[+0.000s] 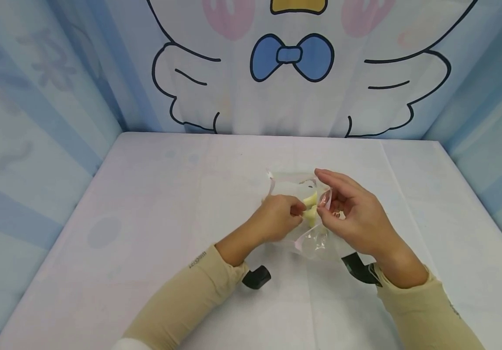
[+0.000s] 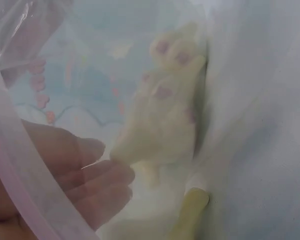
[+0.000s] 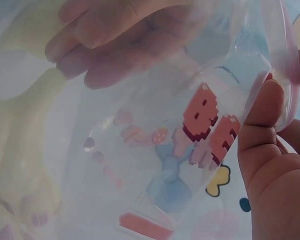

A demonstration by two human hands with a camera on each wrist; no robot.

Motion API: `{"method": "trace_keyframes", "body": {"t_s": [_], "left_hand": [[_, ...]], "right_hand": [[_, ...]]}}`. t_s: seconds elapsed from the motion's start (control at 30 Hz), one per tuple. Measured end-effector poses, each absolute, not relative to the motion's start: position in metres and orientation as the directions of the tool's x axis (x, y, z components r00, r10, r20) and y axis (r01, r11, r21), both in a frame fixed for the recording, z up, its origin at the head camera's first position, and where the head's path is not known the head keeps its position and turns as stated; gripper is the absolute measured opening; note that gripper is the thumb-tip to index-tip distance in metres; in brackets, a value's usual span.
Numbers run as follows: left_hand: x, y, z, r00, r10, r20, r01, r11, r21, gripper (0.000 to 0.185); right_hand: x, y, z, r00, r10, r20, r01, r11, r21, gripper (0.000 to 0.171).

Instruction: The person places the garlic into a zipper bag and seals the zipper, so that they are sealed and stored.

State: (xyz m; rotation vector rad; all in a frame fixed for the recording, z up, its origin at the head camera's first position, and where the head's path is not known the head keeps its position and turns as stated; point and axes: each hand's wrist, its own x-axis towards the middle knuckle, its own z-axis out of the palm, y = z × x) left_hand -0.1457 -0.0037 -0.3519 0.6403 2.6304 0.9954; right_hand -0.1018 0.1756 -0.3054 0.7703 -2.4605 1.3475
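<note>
1. At the fingertips of the left hand (image 1: 279, 217), touching them, is a pale yellow piece (image 2: 162, 120); whether it is pinched, I cannot tell.
2. Right of that contact, the right hand (image 1: 360, 219) pinches the clear bag (image 1: 318, 241).

Clr bag (image 1: 316, 240) w/ red-pink patt.

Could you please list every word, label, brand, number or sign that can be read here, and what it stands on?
None can be read.
Left sleeve: dark lettering, too small and blurred to read.
Right sleeve: dark marking, too small to read.
Clear plastic bag: red pixel-style print, possibly letters, not legible.
</note>
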Motion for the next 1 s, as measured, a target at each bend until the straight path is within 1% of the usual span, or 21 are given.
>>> {"method": "trace_keyframes", "body": {"t_s": [0.13, 0.33, 0.5, 0.73, 1.0], "left_hand": [[-0.148, -0.002, -0.352, -0.854, 0.503, -0.131, 0.278, 0.655, 0.703, 0.026], [-0.148, -0.003, -0.352, -0.846, 0.507, -0.162, 0.253, 0.65, 0.717, 0.032], [-0.147, -0.011, -0.35, -0.849, 0.507, -0.152, 0.255, 0.644, 0.721, 0.034], [-0.14, -0.032, -0.337, -0.857, 0.492, -0.153, 0.209, 0.603, 0.77, 0.035], [-0.141, -0.069, -0.328, -0.873, 0.473, -0.114, 0.198, 0.559, 0.805, 0.029]], "right_hand": [[-0.102, 0.176, -0.307, -0.835, -0.335, 0.437, -0.549, 0.434, -0.714, 0.063], [-0.102, 0.179, -0.307, -0.832, -0.331, 0.444, -0.553, 0.435, -0.711, 0.064], [-0.102, 0.18, -0.306, -0.834, -0.324, 0.447, -0.551, 0.43, -0.715, 0.064], [-0.102, 0.18, -0.305, -0.843, -0.315, 0.437, -0.537, 0.435, -0.723, 0.063], [-0.102, 0.18, -0.303, -0.848, -0.312, 0.428, -0.528, 0.447, -0.722, 0.063]]}}
